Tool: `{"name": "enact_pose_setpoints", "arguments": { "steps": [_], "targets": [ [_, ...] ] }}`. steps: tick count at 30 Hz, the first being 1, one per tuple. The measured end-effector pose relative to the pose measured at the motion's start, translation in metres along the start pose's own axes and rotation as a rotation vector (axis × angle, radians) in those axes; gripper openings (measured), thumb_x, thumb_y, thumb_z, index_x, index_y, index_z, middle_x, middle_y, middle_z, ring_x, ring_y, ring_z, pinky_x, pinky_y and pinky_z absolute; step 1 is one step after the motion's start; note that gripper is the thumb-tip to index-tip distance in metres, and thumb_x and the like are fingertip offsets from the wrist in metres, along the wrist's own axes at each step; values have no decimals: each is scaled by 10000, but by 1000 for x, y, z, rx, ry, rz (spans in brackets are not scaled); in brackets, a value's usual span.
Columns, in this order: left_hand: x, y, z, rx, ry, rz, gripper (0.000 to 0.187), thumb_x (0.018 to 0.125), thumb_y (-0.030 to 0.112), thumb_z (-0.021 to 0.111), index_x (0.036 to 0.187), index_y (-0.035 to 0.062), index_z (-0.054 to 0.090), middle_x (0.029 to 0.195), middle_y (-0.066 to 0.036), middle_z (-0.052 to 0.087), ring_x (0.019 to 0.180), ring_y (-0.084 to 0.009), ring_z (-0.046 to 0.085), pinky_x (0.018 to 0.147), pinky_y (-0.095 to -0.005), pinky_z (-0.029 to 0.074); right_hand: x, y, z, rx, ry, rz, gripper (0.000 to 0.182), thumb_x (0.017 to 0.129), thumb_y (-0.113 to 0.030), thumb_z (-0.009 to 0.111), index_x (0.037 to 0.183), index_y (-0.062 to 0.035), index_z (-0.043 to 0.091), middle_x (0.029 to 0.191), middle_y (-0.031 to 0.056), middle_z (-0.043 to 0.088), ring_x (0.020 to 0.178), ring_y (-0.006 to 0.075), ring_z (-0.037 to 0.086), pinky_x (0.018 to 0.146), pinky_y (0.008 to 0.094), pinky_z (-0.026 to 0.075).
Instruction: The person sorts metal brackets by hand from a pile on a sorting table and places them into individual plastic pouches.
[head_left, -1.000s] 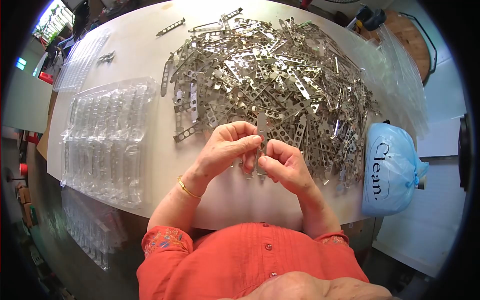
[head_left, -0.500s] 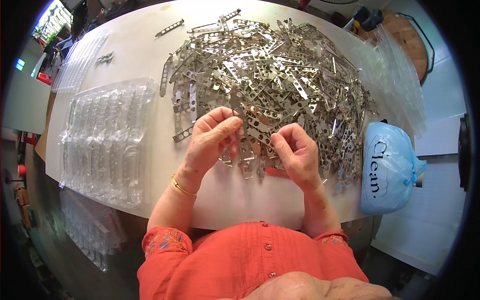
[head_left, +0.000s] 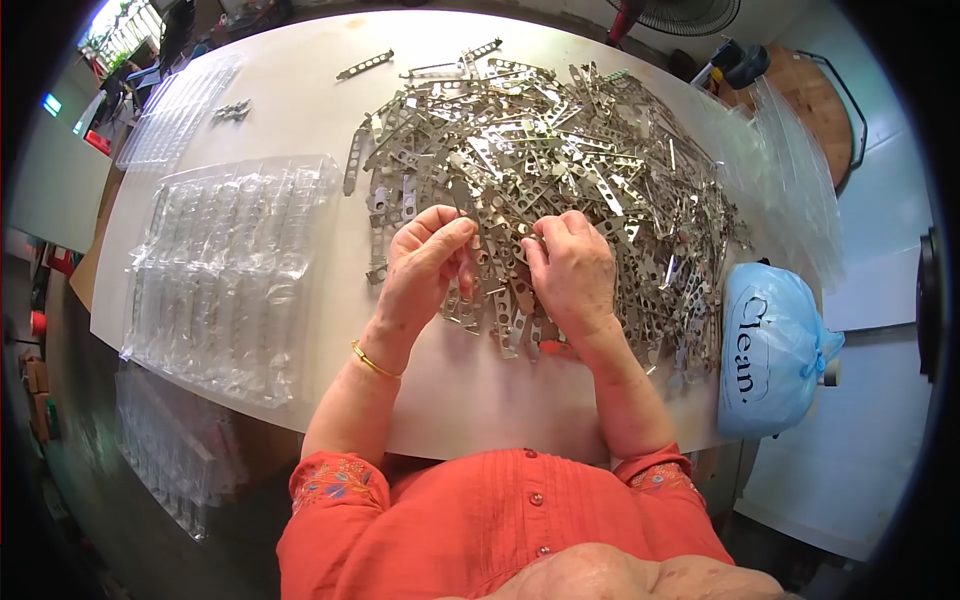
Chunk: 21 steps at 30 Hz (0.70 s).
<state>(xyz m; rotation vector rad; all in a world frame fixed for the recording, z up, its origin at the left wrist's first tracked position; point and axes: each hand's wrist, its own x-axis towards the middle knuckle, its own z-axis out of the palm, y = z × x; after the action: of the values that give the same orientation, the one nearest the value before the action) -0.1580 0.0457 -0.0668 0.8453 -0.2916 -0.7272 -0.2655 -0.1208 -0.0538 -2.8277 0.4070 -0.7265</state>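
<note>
A wide heap of flat metal strips with round holes (head_left: pixel 590 180) covers the middle and right of the pale table. At the heap's near left edge, my left hand (head_left: pixel 428 262) pinches a metal strip (head_left: pixel 462 196) that points up and away from the fingertips. My right hand (head_left: pixel 573 268) is beside it, over the near side of the heap, with thumb and fingers pressed together; whatever lies between them is too small to make out. Something red (head_left: pixel 558 348) lies under the heap's front edge, close to my right wrist.
Clear plastic trays in wrap (head_left: pixel 225 280) lie on the table's left, with another clear tray (head_left: pixel 180 110) behind. A few small metal pieces (head_left: pixel 232 111) rest near it. On the right are a blue bag marked "Clean." (head_left: pixel 770 350) and clear plastic sheets (head_left: pixel 790 170).
My right hand has moved up and left, closer to my left hand, and turned its back upward. My left hand still holds the strip. The view has shifted slightly.
</note>
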Motion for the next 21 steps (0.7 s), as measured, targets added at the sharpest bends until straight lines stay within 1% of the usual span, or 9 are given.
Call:
{"name": "enact_pose_setpoints", "arguments": {
  "steps": [7, 9, 13, 15, 16, 18, 19, 20, 21],
  "targets": [
    [1, -2, -2, 53, -2, -27, 95, 994, 134, 608, 986, 39, 612, 798, -59, 671, 514, -105, 594, 426, -243, 494, 0, -1, 3, -7, -32, 51, 180, 842, -201, 751, 889, -75, 632, 910, 96, 588, 879, 281, 622, 811, 404, 509],
    [1, -3, -2, 65, -3, -25, 92, 994, 134, 605, 986, 42, 611, 794, -57, 668, 517, -105, 595, 425, -245, 491, 0, -1, 4, -79, -57, 60, 189, 836, -205, 756, 865, -78, 620, 922, 96, 596, 881, 282, 626, 814, 402, 509],
    [0, -2, 1, 70, 15, -20, 85, 993, 133, 604, 984, 49, 606, 787, -50, 661, 513, -105, 587, 425, -248, 487, 3, 0, 4, -41, -67, 79, 196, 831, -209, 761, 846, -84, 611, 902, 89, 600, 877, 279, 631, 810, 407, 507],
    [1, -3, -1, 66, 7, -14, 83, 993, 133, 603, 988, 50, 607, 792, -46, 660, 532, -103, 592, 420, -248, 484, 5, 1, -1, 103, -94, 110, 197, 846, -197, 749, 839, -73, 597, 870, 89, 614, 836, 282, 625, 812, 404, 496],
    [1, -3, -2, 62, -1, -8, 81, 993, 133, 603, 992, 52, 607, 798, -43, 659, 550, -100, 596, 414, -247, 481, 6, 1, -6, 103, -94, 111, 197, 846, -197, 749, 839, -73, 597, 870, 89, 614, 836, 282, 625, 812, 404, 496],
    [0, 0, -2, 62, -9, 0, 74, 992, 128, 602, 997, 54, 610, 806, -37, 658, 587, -96, 606, 439, -245, 487, 10, -2, -23, 448, -85, 209, 175, 869, -167, 720, 852, -53, 588, 836, 100, 636, 761, 288, 618, 758, 402, 495],
    [0, 1, -2, 61, -17, 8, 67, 991, 123, 602, 1001, 57, 613, 815, -31, 658, 624, -92, 616, 464, -243, 494, 10, -1, -31, 553, -93, 250, 132, 907, -128, 679, 876, -37, 589, 822, 97, 659, 680, 218, 608, 661, 355, 488],
    [-1, 1, -3, 60, -15, 6, 67, 991, 123, 602, 1001, 57, 613, 815, -31, 658, 624, -92, 616, 464, -243, 494, 11, -2, -40, 553, -95, 252, 132, 907, -128, 679, 876, -37, 589, 822, 97, 659, 680, 218, 608, 661, 355, 488],
    [-1, 2, -4, 79, -19, 36, 66, 989, 117, 601, 1008, 57, 621, 836, -29, 661, 688, -94, 623, 544, -253, 514, 12, -2, -50, 625, -134, 337, 106, 919, -114, 666, 892, -38, 597, 812, 86, 657, 669, 164, 593, 625, 323, 475]
  ]
}}
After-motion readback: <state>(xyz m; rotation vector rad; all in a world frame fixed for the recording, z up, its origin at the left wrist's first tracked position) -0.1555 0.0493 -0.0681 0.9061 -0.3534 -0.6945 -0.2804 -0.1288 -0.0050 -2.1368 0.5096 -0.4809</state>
